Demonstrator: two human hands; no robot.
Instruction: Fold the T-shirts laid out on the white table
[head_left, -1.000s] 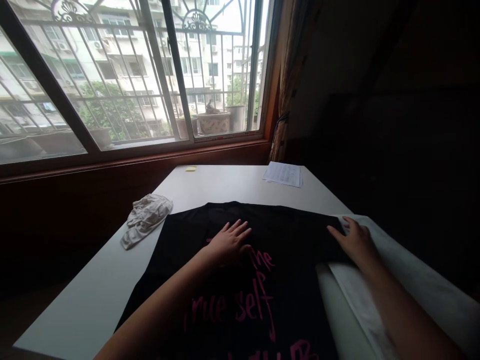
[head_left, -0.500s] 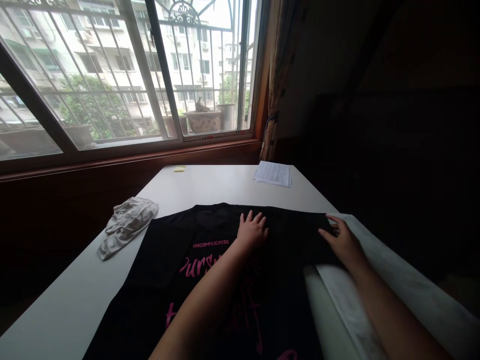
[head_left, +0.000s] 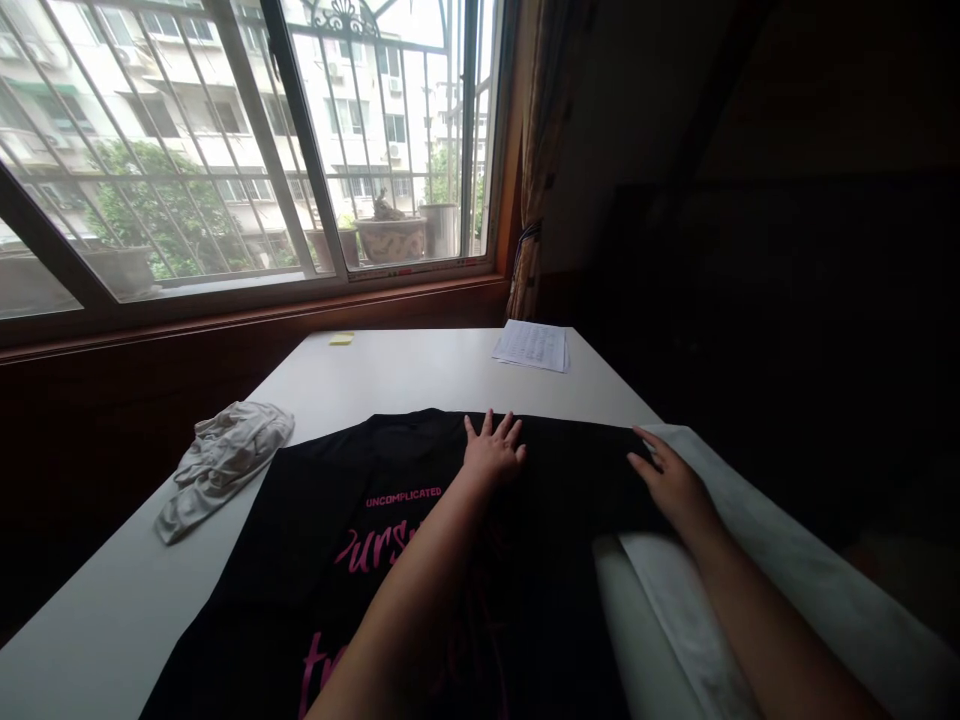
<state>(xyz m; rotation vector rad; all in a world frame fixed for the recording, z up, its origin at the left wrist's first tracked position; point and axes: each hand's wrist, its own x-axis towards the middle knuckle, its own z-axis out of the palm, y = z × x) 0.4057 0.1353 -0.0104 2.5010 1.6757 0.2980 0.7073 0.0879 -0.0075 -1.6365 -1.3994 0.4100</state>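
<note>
A black T-shirt [head_left: 555, 480] with pink lettering lies spread on a white table, its collar side away from me. My left hand [head_left: 495, 455] rests flat on the shirt near the far shoulder edge, fingers spread. At the end of the right sleeve is my right hand [head_left: 679, 490], thumb and forefinger apart and touching the sleeve's edge; its other fingers are partly hidden. My left forearm covers part of the print. Under the right sleeve and beside the shirt lies a pale cloth [head_left: 667, 590].
A crumpled light grey cloth [head_left: 225, 455] sits at the table's left edge. Toward the far end of the white table [head_left: 405, 365] are papers [head_left: 532, 345] and a yellow sticky note [head_left: 342, 339]. A barred window [head_left: 360, 150] and a tied curtain [head_left: 529, 240] stand beyond.
The view has turned slightly right, so everything sits further left. My left hand has slid a little toward the shirt's far edge, with its fingers more spread. My right hand stays at the sleeve end.
</note>
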